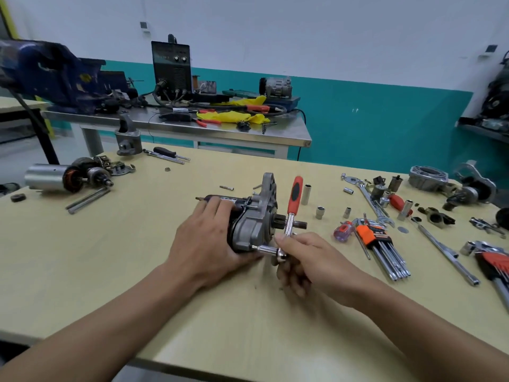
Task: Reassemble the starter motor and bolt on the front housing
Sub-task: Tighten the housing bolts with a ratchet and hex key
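Clasping starter motor body with left hand; right hand pinches ratchet head (socket on bolt).

left hand gripping starter motor, right hand holding ratchet

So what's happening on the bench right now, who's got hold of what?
A person is bolting the front housing onto the starter motor, which lies on its side on the table. The left hand grips the motor's body to steady it. The right hand holds the head end of a red-handled ratchet, whose socket sits on a bolt at the housing's lower corner. To the right lie loose sockets and hex keys.
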The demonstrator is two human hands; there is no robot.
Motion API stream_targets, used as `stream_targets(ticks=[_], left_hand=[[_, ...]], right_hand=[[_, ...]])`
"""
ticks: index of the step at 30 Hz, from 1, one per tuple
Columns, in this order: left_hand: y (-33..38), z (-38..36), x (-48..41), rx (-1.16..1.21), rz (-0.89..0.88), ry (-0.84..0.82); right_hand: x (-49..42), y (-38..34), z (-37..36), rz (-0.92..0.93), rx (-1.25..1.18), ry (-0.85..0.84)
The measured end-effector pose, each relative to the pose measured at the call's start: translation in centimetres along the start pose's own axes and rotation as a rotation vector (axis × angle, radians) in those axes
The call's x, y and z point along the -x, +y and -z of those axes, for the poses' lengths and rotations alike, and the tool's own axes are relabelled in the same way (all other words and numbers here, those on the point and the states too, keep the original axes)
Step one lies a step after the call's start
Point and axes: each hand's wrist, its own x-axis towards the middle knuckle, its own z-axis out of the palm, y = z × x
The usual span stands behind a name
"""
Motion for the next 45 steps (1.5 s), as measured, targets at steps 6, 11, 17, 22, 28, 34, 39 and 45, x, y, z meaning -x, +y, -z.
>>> stream_targets(ticks=[6, 11, 17, 22, 28, 34, 39, 45], left_hand=[[-0.2, -0.2, 0.1, 0.06, -0.006, 0.003], [-0.2, -0.1, 0.4, 0.1, -0.017, -0.052], [0.7, 0.2, 0.5, 0.055, 0.048, -0.156], [1.0, 0.2, 0.4, 0.041, 0.061, -0.18], [1.2, 0.1, 0.3, 0.01, 0.07, -0.19], [1.4, 0.1, 0.3, 0.006, 0.074, -0.193], [1.4, 0.0, 0.2, -0.01, 0.084, -0.204], [1.3, -0.1, 0.2, -0.021, 0.08, -0.192]], right_hand=[[0.6, 0.0, 0.8, 0.156, 0.214, -0.015], [0.5, 0.2, 1.2, 0.388, 0.581, 0.085], [0.4, 0.3, 1.9, 0.532, 0.942, 0.162], [0.1, -0.2, 1.5, 0.421, 0.773, 0.122], [0.6, -1.2, 1.2, 0.188, 0.403, 0.041], [0.3, -2.0, 1.0, -0.018, 0.162, 0.005], [0.3, -1.2, 2.6, 0.608, 1.204, 0.056], [-0.1, -1.8, 1.3, 0.077, 0.288, 0.027]])
